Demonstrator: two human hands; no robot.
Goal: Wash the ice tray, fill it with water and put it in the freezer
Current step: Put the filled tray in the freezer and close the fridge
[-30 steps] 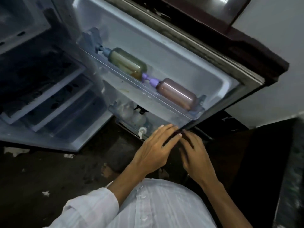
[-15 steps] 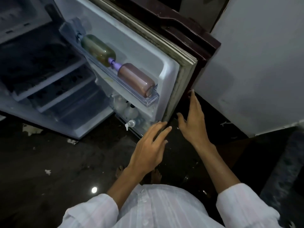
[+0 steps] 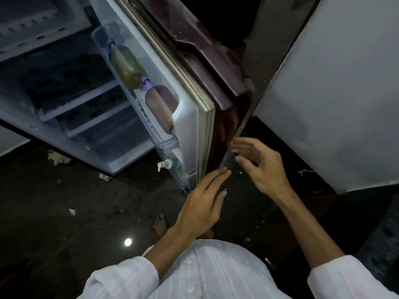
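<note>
The fridge door [image 3: 207, 87] stands part open, edge-on to me, maroon outside and white inside. My left hand [image 3: 203, 203] is open with straight fingers at the door's lower edge, fingertips near the seal. My right hand [image 3: 257, 167] is open too, fingers spread beside the door's dark outer face; I cannot tell whether it touches. Neither hand holds anything. The fridge cabinet [image 3: 64, 93] lies open at left with white shelves. No ice tray shows in this view.
The door rack holds a greenish bottle [image 3: 127, 67] and a brown bottle [image 3: 160, 104]; a white pump bottle [image 3: 166, 165] sits lower. A pale wall [image 3: 334, 93] stands right of the door. The dark glossy floor [image 3: 75, 212] carries paper scraps. My bare feet show below.
The door has swung toward the cabinet, from wide open to nearly edge-on. My right hand has moved round to the door's outer face; my left hand stays at its lower edge.
</note>
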